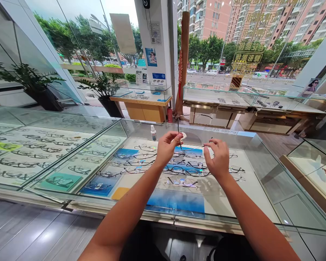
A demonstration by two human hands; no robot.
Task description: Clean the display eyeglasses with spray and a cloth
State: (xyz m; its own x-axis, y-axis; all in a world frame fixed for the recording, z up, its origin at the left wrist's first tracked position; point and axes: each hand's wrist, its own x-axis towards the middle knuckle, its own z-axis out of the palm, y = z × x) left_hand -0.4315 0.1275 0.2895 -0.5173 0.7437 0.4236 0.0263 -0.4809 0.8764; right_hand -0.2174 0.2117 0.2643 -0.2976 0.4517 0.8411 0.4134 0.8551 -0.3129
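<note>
Left grip (167, 146), raised above the counter: thumb and forefinger are pressed together, clamped on a pair of slim, dark-armed, wire-thin eyeglasses (178, 125) and a small, soft white wiping cloth (183, 136). The eyeglasses stand out just beyond and to the right of this grip, one dark arm upright near the fingertips, the other reaching away to the right. Right grip (218, 157), to the right of the left one and well apart from it: the fingers are curled and partly spread near a thin line of the frame; from where I stand I cannot tell whether they close on it.

Beneath both grips lies the long, glass-topped display counter (228, 201). Directly below and between them, several rows of thin-rimmed display spectacles (176, 170) rest inside; nearer the person lies a single pair of clear-lensed, fine-framed spectacles (182, 182), and nearer again a large, blue, shaded rectangular card (176, 203). A flat, orange-yellow card (120, 193) lies to the near left of the left grip, and a green rectangular card (63, 181) farther left. Just beyond the left grip, slightly to its left, stands a small, white plastic bottle (153, 134) with a label.
</note>
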